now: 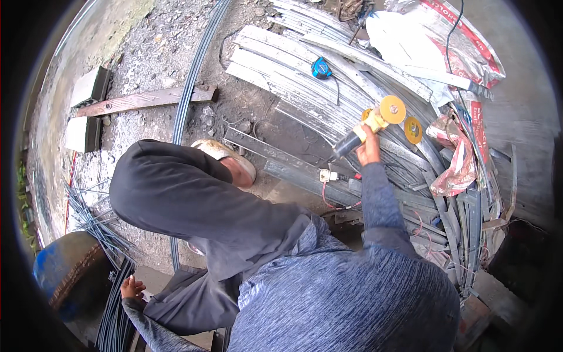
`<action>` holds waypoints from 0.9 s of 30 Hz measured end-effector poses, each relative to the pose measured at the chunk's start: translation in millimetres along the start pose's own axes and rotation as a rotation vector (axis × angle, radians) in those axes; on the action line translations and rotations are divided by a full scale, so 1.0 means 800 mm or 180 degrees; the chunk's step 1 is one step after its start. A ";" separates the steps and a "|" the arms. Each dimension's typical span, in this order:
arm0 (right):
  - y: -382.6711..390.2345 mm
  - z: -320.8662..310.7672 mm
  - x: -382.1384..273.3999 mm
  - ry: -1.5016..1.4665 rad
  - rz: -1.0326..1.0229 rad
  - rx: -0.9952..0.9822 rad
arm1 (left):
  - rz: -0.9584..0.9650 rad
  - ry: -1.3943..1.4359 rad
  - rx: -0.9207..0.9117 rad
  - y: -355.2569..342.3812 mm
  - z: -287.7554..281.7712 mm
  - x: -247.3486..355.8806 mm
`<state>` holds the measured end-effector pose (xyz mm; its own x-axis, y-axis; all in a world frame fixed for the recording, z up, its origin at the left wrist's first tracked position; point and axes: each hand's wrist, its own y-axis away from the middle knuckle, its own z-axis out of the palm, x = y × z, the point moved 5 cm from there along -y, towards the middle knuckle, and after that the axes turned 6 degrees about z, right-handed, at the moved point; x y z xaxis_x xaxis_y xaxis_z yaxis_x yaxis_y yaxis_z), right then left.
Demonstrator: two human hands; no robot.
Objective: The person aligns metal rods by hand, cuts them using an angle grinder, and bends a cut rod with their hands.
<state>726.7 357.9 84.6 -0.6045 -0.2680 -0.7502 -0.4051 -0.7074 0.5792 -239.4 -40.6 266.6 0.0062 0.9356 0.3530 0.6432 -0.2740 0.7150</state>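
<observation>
My right hand [368,149] grips a yellow and black angle grinder [348,143] around its body, above a pile of metal strips. A round yellow disc [392,110] sits at the grinder's head. Beside it, another yellow disc [413,130] lies on the strips, and part of a third shows behind the grinder. My left hand [132,288] is down by my knee at the lower left, fingers loosely bent and apart, with nothing visible in it. Close to that hand runs a bundle of thin dark rods [116,311].
A blue tape measure [321,68] rests on the pale metal strips [275,61]. Red and white sacks [454,35] lie at the far right. A plug connection with a red cord [326,175] is near the grinder. A wooden plank [146,101] and long rods [192,76] cross the ground.
</observation>
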 end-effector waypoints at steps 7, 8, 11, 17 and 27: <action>0.128 0.123 -0.032 0.0323 0.0251 -0.1127 | 0.0775 0.0129 0.0149 -0.042 0.006 0.036; 0.137 0.148 -0.040 0.0389 0.0302 -0.1357 | 0.1160 0.0348 0.0270 -0.045 -0.017 0.043; 0.147 0.222 -0.065 0.0120 0.0532 -0.2092 | 0.1691 0.0899 0.0429 -0.049 -0.019 0.072; 0.204 0.373 -0.073 -0.0463 0.0768 -0.3015 | 0.2295 0.0970 0.1195 0.021 0.003 0.159; 0.211 0.536 -0.160 -0.0279 0.0016 -0.3961 | 0.2951 0.1592 0.1332 0.195 0.027 0.283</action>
<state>441.2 553.2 415.2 -0.6671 -0.2618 -0.6974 0.4923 -0.8576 -0.1489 -121.5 133.4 444.9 0.3673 0.1908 0.9103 0.7559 -0.6315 -0.1726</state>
